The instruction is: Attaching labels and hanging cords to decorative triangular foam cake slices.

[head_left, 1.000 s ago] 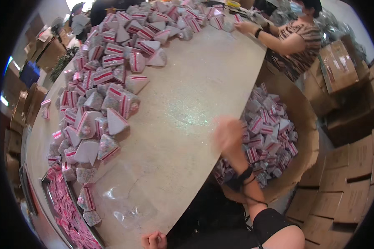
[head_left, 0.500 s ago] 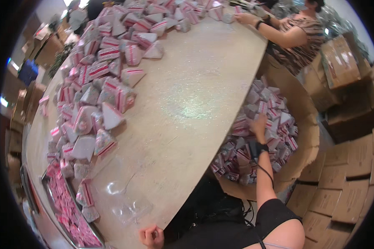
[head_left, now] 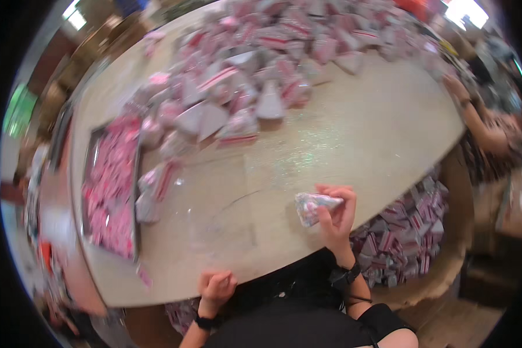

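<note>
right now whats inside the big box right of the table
The big box holds a heap of pink and white packets; the table edge covers its near-left part, and its bottom is buried.

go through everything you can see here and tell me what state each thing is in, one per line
right hand: closed on a small packet, over the table
small packet: held, crumpled, blurred
left hand: curled at the table edge, holding nothing visible
table: near half bare, far half piled
pile of pink-and-white packets: loose heap
tray: filled with pink pieces
round bin: full of packets
</note>
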{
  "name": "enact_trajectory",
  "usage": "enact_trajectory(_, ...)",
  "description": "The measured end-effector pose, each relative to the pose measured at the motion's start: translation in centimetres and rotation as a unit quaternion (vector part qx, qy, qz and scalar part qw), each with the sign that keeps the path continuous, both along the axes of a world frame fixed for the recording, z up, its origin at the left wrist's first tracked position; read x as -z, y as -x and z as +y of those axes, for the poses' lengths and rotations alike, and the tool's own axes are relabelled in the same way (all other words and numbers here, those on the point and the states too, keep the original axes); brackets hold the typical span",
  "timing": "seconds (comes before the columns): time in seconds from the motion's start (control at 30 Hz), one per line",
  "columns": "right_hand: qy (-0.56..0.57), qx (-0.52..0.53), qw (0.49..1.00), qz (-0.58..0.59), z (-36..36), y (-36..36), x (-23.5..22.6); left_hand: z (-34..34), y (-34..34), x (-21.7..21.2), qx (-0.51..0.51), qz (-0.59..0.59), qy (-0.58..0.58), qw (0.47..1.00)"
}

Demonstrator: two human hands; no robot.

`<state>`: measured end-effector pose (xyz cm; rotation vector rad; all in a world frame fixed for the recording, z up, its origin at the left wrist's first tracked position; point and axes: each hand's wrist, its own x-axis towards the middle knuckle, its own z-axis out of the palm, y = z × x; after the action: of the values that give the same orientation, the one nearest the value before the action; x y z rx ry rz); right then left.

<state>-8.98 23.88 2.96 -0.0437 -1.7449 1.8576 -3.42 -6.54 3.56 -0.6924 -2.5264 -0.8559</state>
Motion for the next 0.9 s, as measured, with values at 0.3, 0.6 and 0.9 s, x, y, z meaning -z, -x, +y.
enact_trajectory(0.3,-0.166,0.010,0.972,-0.166,-0.7,1.9,-0.1,-8.9,5.2,-8.9,-0.301,-0.003,-0.005,0.954)
enact_trajectory(0.6,-0.084,-0.022,0.985,-0.146,-1.1,2.5,0.5,-19.1,34.7,-6.8,-0.199,-0.189,0.377,0.885)
enact_trajectory(0.9,-0.053,-0.002,0.986,-0.160,-1.2,1.9,0.1,-12.3,38.7,-7.4,-0.096,-0.319,0.381,0.863)
